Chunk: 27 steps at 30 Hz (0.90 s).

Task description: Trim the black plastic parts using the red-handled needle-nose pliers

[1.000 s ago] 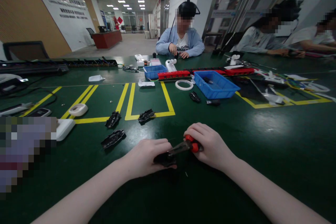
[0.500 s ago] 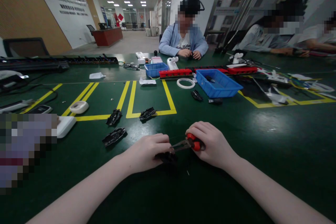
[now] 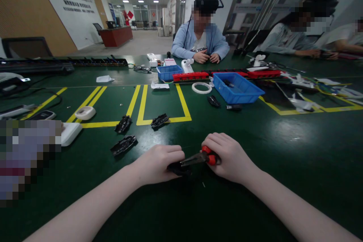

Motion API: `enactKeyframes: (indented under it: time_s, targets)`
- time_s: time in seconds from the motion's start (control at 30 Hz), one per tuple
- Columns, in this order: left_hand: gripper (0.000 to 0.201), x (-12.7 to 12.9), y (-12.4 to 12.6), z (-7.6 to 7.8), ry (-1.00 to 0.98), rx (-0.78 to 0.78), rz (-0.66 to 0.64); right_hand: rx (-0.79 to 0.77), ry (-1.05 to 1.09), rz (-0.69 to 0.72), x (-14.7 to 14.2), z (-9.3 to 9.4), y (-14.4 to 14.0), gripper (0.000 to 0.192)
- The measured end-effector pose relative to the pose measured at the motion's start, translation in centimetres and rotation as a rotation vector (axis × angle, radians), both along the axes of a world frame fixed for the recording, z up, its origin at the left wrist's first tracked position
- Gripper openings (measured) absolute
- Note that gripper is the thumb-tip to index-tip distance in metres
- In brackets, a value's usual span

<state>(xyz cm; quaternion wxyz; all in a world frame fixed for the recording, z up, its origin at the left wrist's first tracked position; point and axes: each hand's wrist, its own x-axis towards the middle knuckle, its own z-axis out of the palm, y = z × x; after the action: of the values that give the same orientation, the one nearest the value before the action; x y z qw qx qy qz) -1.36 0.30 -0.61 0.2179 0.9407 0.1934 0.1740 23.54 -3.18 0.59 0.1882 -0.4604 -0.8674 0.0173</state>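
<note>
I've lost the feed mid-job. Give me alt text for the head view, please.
The left hand pins a small black part to the green table while the right hand works red-handled pliers against it. Three more black parts lie to the left; a blue bin and seated people are beyond.

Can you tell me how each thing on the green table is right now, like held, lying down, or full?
left hand: closed over a black part, pressing it to the table.
black part: under the left hand, pliers' tip on it.
right hand: gripping the pliers.
pliers: held, red handles squeezed.
three loose black parts: lying flat, untouched.
big blue bin: open, nearly bare.
white tape roll: lying flat.
</note>
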Motion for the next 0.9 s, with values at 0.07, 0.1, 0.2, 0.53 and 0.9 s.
enactKeyframes:
  time_s: [0.07,0.1,0.2,0.53,0.9]
  targets:
    - [0.017,-0.02,-0.01,-0.03,0.008,0.022,0.001,-0.007,-0.007,0.001,-0.10,0.07,-0.04,0.012]
    - [0.017,-0.02,-0.02,-0.02,0.011,0.035,0.002,-0.012,-0.011,0.002,-0.15,0.09,-0.05,0.011]
    - [0.020,0.04,-0.02,0.12,0.004,0.077,0.002,-0.025,-0.022,0.009,-0.26,0.12,-0.10,0.012]
    - [0.038,0.50,-0.09,0.75,0.043,-0.014,0.238,-0.021,-0.047,0.001,-0.33,0.05,-0.09,0.013]
    - [0.045,0.58,-0.06,0.95,0.145,-0.041,0.304,-0.012,-0.076,-0.012,-0.10,-0.13,-0.04,0.018]
